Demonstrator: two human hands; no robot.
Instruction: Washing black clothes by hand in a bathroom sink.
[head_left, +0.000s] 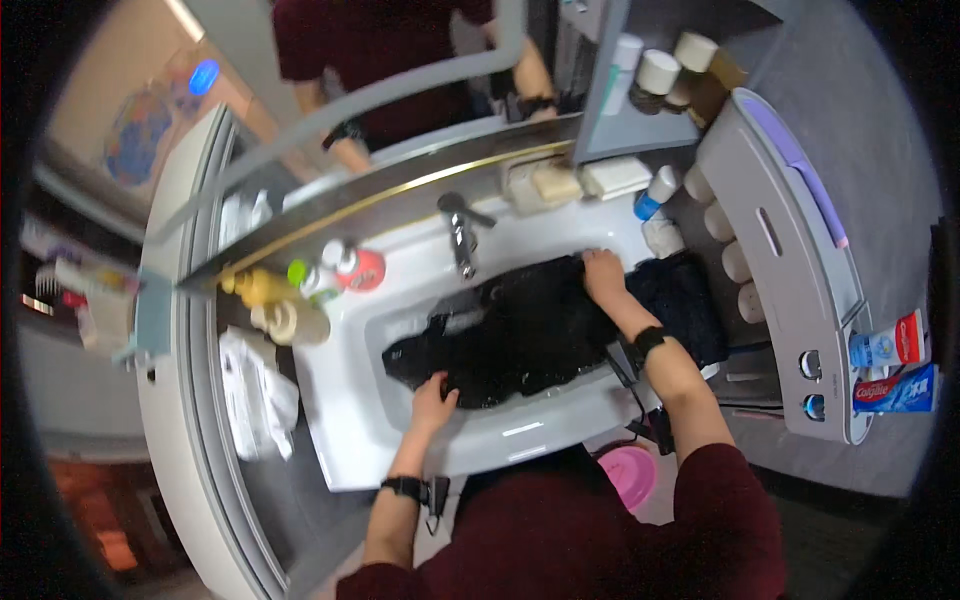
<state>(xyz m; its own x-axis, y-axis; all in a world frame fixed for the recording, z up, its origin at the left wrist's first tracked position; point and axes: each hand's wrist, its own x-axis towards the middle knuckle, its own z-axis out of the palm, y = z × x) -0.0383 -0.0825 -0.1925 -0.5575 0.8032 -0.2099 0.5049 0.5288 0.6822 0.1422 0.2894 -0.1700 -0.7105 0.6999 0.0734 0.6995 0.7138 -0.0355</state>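
A black garment (517, 330) lies spread in water in the white washbasin (345, 442), beneath the chrome faucet (463, 240). At the garment's lower left edge is my left hand (435, 405), its fingertips touching or just over the wet cloth; whether they pinch it is not plain. My right hand (604, 276) grips the cloth's upper right edge near the basin's far side. Another dark cloth (679, 304) is draped over the right rim, beside my right forearm. Both wrists wear black bands with small devices.
Pump bottles, including a red one (361, 270) and a yellow one (262, 289), stand at the basin's left back. Soap (556, 184) and a blue-and-white bottle (655, 193) sit behind. A wall dispenser (772, 225) is at right, a white cloth (259, 394) left, a pink basin (630, 476) below.
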